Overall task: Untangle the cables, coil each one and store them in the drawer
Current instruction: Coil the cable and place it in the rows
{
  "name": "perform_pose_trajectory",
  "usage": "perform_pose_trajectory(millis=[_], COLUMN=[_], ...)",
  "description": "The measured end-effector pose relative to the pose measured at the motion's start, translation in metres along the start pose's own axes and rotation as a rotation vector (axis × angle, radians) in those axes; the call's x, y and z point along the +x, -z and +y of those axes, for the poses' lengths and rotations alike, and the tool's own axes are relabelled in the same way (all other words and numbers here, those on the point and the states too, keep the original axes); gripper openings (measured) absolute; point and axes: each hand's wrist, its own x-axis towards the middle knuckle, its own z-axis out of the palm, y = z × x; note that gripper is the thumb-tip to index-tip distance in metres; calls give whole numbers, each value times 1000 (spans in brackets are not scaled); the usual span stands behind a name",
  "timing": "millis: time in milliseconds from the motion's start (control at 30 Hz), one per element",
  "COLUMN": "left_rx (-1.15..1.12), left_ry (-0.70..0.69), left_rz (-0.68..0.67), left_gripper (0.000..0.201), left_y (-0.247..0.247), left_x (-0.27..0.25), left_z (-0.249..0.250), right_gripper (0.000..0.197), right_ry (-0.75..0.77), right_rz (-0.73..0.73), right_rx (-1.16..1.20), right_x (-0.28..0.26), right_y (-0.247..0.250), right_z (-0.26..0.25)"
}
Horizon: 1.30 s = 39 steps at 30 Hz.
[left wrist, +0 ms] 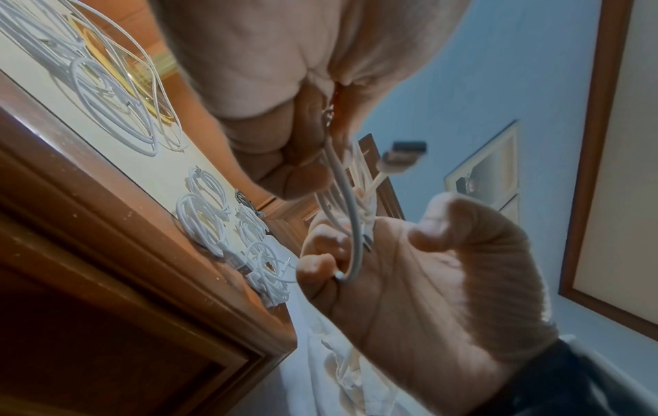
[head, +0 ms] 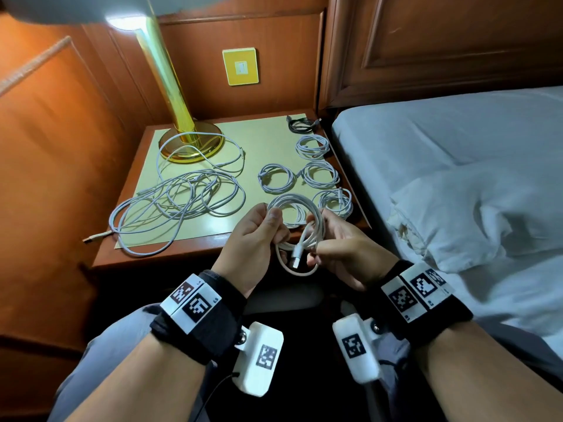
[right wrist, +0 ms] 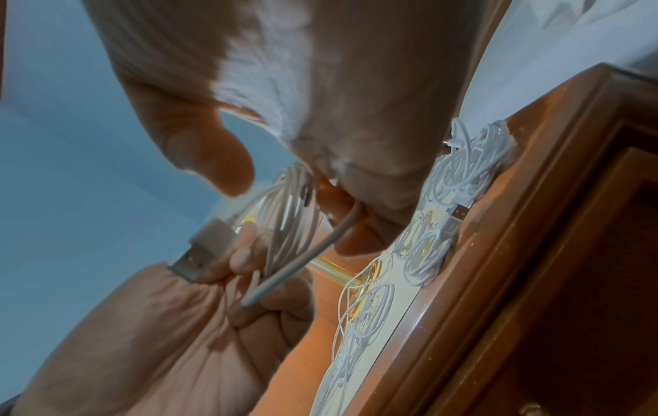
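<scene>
Both hands hold one coiled white cable [head: 294, 208] just in front of the nightstand's near edge. My left hand [head: 259, 236] grips the coil's left side, fingers curled round its strands. My right hand [head: 332, 239] grips the right side, and the cable's USB plug [head: 297, 254] hangs between the hands. The plug [left wrist: 404, 157] also shows in the left wrist view, and the plug [right wrist: 205, 253] in the right wrist view. A loose tangle of white cables [head: 179, 199] lies on the nightstand's left half. Several coiled white cables [head: 320, 173] and a dark coil [head: 301, 123] lie at its right.
A wooden nightstand [head: 158, 257] with a pale top carries a brass lamp [head: 190, 141] at the back left. A bed [head: 457, 153] with white sheets runs along the right. A wooden wall panel stands close on the left. A yellow switch plate [head: 240, 67] is on the wall behind.
</scene>
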Motion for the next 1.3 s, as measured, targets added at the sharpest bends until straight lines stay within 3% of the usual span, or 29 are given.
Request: perform_pose_trajectory(millis=[167, 300, 467, 600, 733, 933, 1000, 1067, 1200, 1300], left_rx=[48, 248, 519, 662, 730, 832, 863, 887, 904, 906], left_ry=[-42, -93, -113, -88, -72, -42, -47, -51, -48, -58], left_rz=[-14, -31, -5, -7, -50, -166, -178, -187, -202, -210], left_gripper=[25, 24, 26, 26, 25, 27, 27, 28, 30, 28], left_y=[-2, 3, 6, 4, 5, 5, 6, 7, 8, 9], left_x=[0, 1, 1, 1, 2, 1, 1, 1, -2, -3], left_z=[-3, -5, -5, -5, -1, -3, -2, 0, 0, 1], right_gripper=[20, 65, 46, 33, 30, 32, 47, 44, 44, 39], right_ry=[28, -32, 157, 354, 422, 317, 227, 188, 170, 240], right_rz=[102, 212, 341, 439, 552, 583, 533, 414, 423, 426], right_rx=[-191, -275, -711, -656, -542, -269, -203, -153, -319, -446], right_x=[7, 9, 6, 4, 7, 16, 19, 20, 12, 4], right_y=[2, 3, 11, 11, 17, 25, 28, 25, 22, 22], right_z=[12, 8, 12, 5, -1, -5, -4, -5, -5, -10])
